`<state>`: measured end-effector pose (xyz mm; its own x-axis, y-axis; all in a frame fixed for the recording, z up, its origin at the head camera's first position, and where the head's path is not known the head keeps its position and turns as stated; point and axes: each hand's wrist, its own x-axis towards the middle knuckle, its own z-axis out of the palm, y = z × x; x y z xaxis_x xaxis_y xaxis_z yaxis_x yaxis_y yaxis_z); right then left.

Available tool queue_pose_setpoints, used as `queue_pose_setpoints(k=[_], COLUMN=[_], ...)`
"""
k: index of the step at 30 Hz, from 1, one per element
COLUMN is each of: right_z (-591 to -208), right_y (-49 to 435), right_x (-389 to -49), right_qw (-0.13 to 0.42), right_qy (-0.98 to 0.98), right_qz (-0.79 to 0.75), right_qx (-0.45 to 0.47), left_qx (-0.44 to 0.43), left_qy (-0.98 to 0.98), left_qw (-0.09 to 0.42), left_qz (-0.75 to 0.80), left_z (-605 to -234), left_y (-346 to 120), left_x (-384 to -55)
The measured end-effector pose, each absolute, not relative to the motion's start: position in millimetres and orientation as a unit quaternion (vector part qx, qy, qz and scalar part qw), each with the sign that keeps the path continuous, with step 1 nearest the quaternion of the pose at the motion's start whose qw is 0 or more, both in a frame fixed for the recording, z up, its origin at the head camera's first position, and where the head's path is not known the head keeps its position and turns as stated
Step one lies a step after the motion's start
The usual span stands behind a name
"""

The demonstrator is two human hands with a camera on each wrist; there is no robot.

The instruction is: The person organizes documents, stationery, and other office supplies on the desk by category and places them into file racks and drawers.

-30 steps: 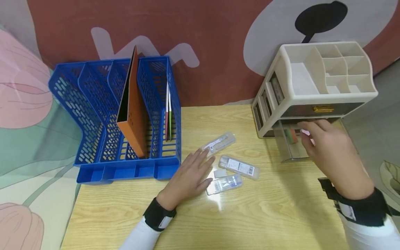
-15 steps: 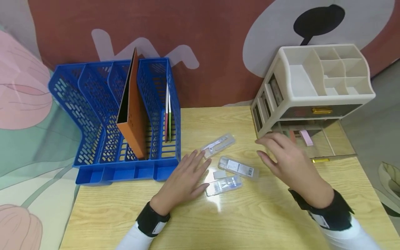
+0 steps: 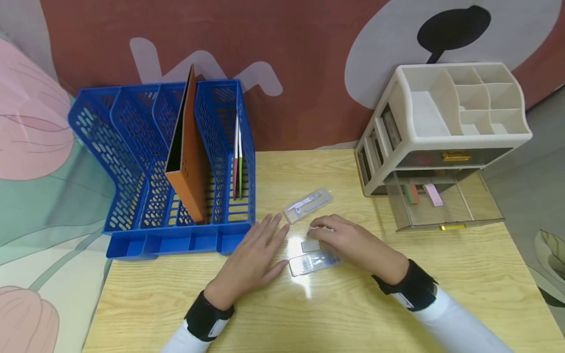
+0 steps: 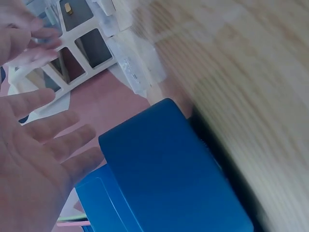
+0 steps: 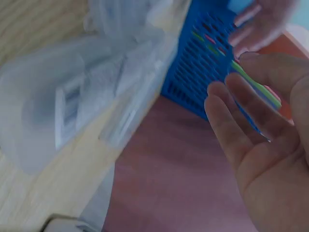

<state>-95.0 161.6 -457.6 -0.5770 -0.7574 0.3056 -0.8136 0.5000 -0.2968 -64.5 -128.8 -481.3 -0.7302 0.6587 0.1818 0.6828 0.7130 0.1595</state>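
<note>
Right hand (image 3: 346, 239): nearer; thumb and fingers apart, nothing visibly gripped.
Frosted oblong plastic case with white barcode label (image 5: 87, 92): on the pale wooden table (image 3: 353, 314), below the right hand, long axis slanting up rightward in the right-wrist view.
Left hand (image 3: 244, 262): fingers spread, farther off.

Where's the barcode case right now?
Right wrist view: left side, the barcode case on the table, beside another clear case. Head view: right of centre, mostly hidden by the right hand.

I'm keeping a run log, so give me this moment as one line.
left hand: beside blue rack, fingers straight | right hand: above labelled case | clear drawer: open, pink block inside
</note>
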Motion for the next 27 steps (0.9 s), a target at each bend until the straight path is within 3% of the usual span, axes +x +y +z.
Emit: queue_pose_setpoints(k=[13,27], right_z=[-484,-487], right_y=[129,115], right_x=[-98,-100], right_qw=[0.028,0.030], right_qy=[-0.855,-0.859], right_qz=[0.052,-0.009], right_qx=[0.514,0.512], left_qx=[-0.358,-0.341], left_qy=[-0.926,-0.933], left_qw=[0.044,0.033], left_qz=[-0.112,-0.112], left_z=[-480,-486], left_y=[-131,-133], left_x=[-58,-52])
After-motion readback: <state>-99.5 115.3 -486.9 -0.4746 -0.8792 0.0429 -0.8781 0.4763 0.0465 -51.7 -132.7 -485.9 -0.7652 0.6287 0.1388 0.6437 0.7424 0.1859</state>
